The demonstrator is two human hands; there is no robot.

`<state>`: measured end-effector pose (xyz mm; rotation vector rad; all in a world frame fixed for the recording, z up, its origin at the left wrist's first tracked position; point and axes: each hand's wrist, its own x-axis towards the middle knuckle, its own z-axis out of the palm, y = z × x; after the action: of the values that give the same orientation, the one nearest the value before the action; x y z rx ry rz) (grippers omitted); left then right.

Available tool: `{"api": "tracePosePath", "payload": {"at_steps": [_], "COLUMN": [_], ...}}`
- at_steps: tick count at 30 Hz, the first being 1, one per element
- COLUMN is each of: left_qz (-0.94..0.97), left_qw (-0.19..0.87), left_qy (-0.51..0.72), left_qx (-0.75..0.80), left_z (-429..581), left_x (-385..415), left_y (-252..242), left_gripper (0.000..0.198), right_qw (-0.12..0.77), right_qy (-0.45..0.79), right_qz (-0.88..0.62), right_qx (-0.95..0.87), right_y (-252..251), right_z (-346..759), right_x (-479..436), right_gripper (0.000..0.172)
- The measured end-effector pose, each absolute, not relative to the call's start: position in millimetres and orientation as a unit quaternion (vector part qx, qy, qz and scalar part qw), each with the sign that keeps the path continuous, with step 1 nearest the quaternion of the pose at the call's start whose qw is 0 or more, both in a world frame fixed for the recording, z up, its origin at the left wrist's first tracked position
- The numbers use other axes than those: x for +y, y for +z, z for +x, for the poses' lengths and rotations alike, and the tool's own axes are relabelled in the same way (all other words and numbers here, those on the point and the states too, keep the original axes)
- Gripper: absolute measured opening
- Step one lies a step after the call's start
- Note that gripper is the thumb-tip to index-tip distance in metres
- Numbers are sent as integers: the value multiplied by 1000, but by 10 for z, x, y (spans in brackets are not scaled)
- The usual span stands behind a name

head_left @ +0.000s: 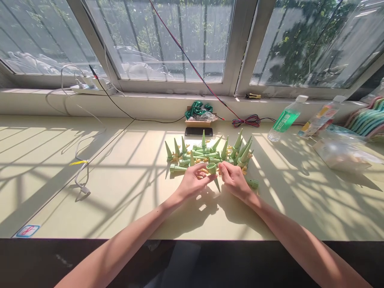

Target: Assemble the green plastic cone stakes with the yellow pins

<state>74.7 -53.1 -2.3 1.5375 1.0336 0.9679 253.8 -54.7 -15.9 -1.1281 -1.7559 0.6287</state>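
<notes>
A green plastic cone (211,169) is held over the table with its wide round opening up and its tip pointing down. The fingers of my left hand (196,179) are wrapped round its left side. At its right rim, my right hand (233,178) is closed in a pinch; whatever sits between those fingertips is too small to make out. Just behind both hands lies a cluster of similar green cones (203,141), some upright and some on their sides, with small yellow parts among them. Another green piece (253,183) lies beside my right wrist.
Behind the cluster are a black phone (198,131) and a small box (198,124) of green material. Two bottles (285,120) (322,117) and a plastic bag (342,154) stand right. A white cable (81,182) lies left, a power strip (88,87) on the sill (156,105).
</notes>
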Motion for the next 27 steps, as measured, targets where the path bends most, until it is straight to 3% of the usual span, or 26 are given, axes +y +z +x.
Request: {"api": "tracePosePath", "payload": {"at_steps": [4, 9, 13, 18, 27], "left_qz": [679, 666, 615, 517, 477], "left_qw": [432, 436, 523, 698, 746], "left_qy": [457, 458, 425, 329, 337], "left_qx": [379, 396, 410, 371, 321], "left_z": [762, 766, 765, 748, 736], "left_x": [-516, -516, -508, -479, -493], "left_y": [-92, -53, 9, 17, 80], "left_gripper": [38, 43, 42, 67, 49], "right_qw": [471, 499, 529, 506, 482], "right_qy": [260, 252, 249, 229, 227], "right_qz": [-456, -460, -463, -437, -405], "right_qx": [-709, -689, -666, -708, -743], "right_y": [-174, -187, -184, -159, -143], "right_z": [2539, 2527, 2530, 2534, 2532], "right_x": [-541, -556, -558, -575, -582], "right_gripper": [44, 41, 37, 34, 28]}}
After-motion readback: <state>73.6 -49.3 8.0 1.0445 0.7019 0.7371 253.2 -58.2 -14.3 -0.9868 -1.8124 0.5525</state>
